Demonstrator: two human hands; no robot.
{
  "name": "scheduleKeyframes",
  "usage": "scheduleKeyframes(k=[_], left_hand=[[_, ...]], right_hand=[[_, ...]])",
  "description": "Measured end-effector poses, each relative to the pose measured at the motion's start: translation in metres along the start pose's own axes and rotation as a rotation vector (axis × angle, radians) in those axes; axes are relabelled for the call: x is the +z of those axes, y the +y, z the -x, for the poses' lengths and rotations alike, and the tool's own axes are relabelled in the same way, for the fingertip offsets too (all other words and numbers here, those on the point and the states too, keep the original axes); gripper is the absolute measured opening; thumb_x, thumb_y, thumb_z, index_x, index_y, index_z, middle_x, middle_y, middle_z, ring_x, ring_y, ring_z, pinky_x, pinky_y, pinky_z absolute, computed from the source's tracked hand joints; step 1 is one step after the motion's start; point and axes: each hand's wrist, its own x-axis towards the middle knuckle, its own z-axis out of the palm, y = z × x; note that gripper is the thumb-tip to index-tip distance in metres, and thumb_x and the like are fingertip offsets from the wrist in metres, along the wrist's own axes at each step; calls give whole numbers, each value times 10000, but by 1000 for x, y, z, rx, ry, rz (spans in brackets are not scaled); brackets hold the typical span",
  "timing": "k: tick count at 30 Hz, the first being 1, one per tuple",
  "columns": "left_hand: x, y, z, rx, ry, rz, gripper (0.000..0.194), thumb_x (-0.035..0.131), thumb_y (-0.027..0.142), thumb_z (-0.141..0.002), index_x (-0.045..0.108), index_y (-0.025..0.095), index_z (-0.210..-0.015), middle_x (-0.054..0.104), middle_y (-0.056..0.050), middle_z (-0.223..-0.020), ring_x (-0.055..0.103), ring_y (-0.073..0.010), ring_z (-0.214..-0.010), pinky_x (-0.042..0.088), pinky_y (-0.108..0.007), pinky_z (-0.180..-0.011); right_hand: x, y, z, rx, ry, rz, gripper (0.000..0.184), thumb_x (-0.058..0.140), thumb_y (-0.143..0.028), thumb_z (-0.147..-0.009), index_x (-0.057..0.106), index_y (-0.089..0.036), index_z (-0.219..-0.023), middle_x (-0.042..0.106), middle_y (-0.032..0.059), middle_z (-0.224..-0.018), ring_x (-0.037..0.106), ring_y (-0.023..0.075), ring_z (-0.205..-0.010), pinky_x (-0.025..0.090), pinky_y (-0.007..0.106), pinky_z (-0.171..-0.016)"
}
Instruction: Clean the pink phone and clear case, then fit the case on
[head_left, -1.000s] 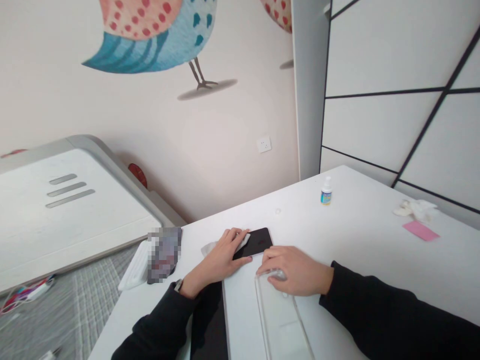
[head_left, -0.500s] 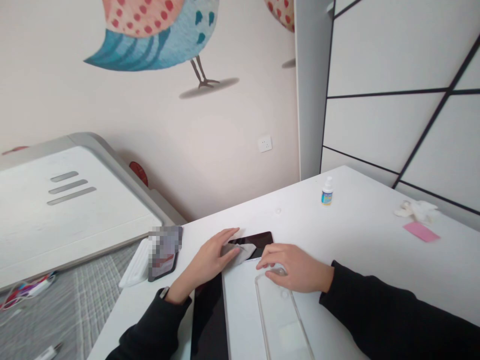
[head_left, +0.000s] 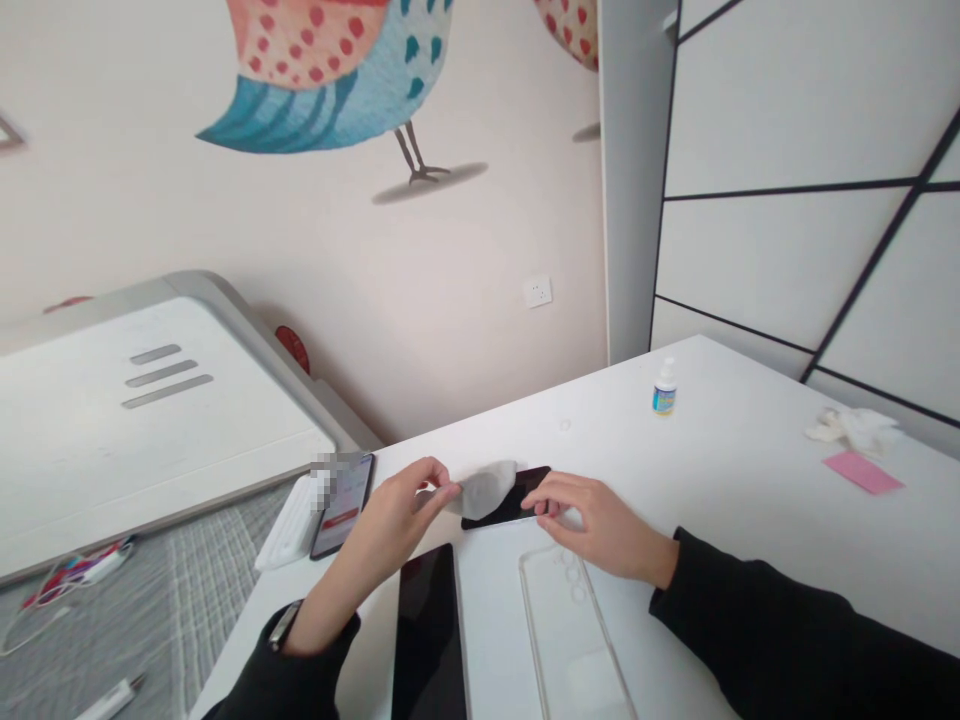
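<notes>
A black smartphone lies face up on the white table. Pinched in my left hand is a thin grey cloth, part of it raised over the phone's left part. My right hand has its fingers bent around the phone's right end, with the fingertips at the glass and the thumb by the near edge. Nearer me lie a larger black tablet and, to its right, a clear phone case with round camera holes.
Another phone leans on a white object at the left edge. Farther right stand a small bottle, crumpled tissue and a pink slip. A bed with cables borders the table's left side.
My left hand has drawn back left, lifting the cloth by its corner instead of pressing it flat. My right fingers have curled in at the phone's end. The view has shifted slightly.
</notes>
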Motion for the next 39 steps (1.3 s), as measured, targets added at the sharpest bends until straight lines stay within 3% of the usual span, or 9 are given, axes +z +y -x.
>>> scheduleKeyframes(k=[4, 8, 14, 18, 20, 24, 29, 36, 39], left_hand=[[-5, 37, 14, 59, -49, 185, 311, 548, 508, -1016, 576, 235, -870, 668, 6, -870, 605, -169, -806, 452, -279, -711], [2, 58, 23, 82, -40, 322, 310, 584, 505, -998, 617, 228, -860, 696, -12, -888, 626, -181, -859, 495, -295, -814], [15, 61, 25, 45, 1, 411, 304, 680, 503, -939, 728, 221, -835, 740, -26, -818, 652, -193, -781, 519, -304, -764], [15, 63, 29, 58, -18, 428, 253, 696, 480, -934, 791, 254, -872, 759, -23, -799, 662, -195, -740, 523, -314, -761], [13, 66, 31, 77, -38, 426, 223, 703, 466, -934, 805, 273, -885, 760, -23, -810, 664, -196, -745, 521, -319, -773], [11, 66, 33, 97, -69, 416, 180, 732, 452, -915, 816, 295, -891, 746, -33, -845, 661, -207, -785, 521, -327, -778], [15, 56, 34, 61, -18, 404, 131, 759, 383, -881, 786, 308, -985, 715, -43, -988, 639, -229, -930, 500, -348, -868], [17, 42, 34, -81, 8, 362, 506, 736, 248, -806, 659, 353, -1294, 662, -13, -1184, 571, -175, -841, 463, -307, -785], [17, 41, 33, -126, -47, 366, 558, 743, 256, -790, 646, 326, -1335, 698, 5, -1053, 569, -167, -781, 442, -284, -726]], right_hand=[[-5, -3, -2, 5, 99, -91, 459, 695, -352, -969, 584, -247, -1402, 605, 116, -1365, 588, 252, -1211, 479, 420, -1054], [-7, -8, -2, -43, 18, -199, 560, 740, -481, -942, 587, -290, -1446, 564, 96, -1492, 470, 282, -1424, 332, 489, -1221], [-5, -10, -1, 30, -171, -402, 566, 687, -572, -960, 631, -259, -1429, 658, 106, -1433, 587, 285, -1343, 417, 506, -1168], [-1, -8, -1, 137, -227, -514, 532, 464, -570, -1077, 592, -231, -1467, 670, 112, -1426, 598, 251, -1353, 414, 482, -1173], [1, -7, -1, 168, -232, -546, 499, 499, -558, -1066, 656, -212, -1389, 700, 114, -1375, 631, 251, -1304, 447, 456, -1137], [2, -3, -2, 209, -166, -598, 398, 728, -526, -935, 754, -196, -1155, 769, 95, -1159, 708, 249, -1082, 529, 397, -970], [-1, 5, -5, 248, -1, -638, 354, 802, -499, -864, 734, -195, -1030, 741, 64, -1053, 679, 223, -1003, 515, 357, -902], [-2, 6, -5, 218, 130, -659, 357, 836, -465, -834, 707, -224, -1063, 715, 54, -1113, 649, 224, -1096, 485, 357, -982], [-2, 3, -6, 186, 130, -635, 348, 835, -465, -840, 718, -223, -1061, 717, 57, -1085, 655, 224, -1069, 494, 362, -975]])
